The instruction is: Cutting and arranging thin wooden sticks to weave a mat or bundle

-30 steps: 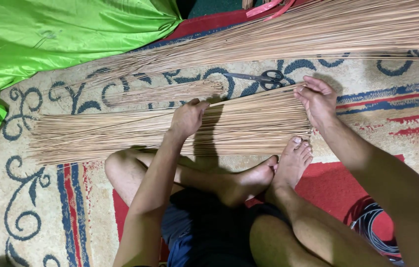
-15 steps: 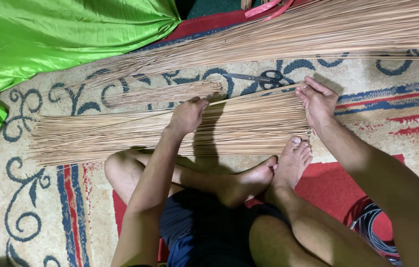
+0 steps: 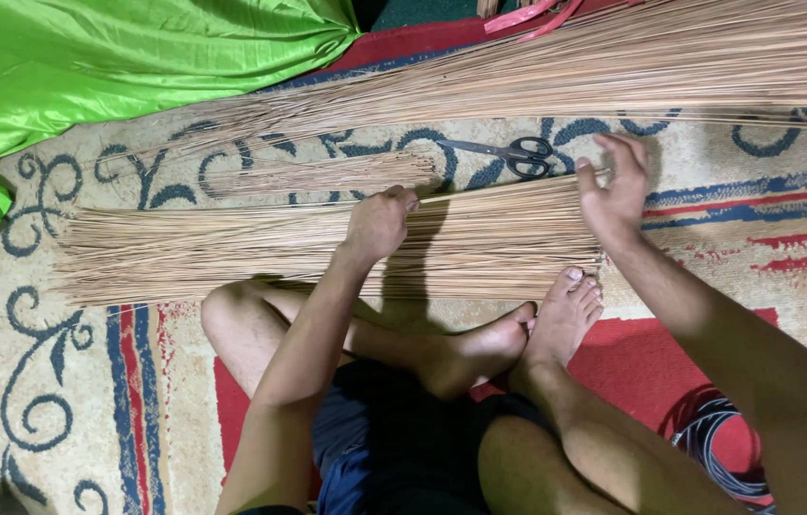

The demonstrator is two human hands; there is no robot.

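Hands on a flat bundle of thin tan palm-rib sticks (image 3: 260,250) spread across a patterned cream, blue and red carpet (image 3: 70,410).
Left hand (image 3: 379,224) clenched, pinching sticks at mid-bundle. Right hand (image 3: 616,186) released, fingers spread, palm against the bundle's blunt end. Black-handled scissors (image 3: 508,153) lie just beyond, near a larger stick pile (image 3: 613,62). Green satin cloth (image 3: 89,67) upper left.

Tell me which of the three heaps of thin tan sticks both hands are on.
The nearest, wide flat bundle of thin tan sticks: left hand and right hand touch it; the small and far heaps lie untouched.
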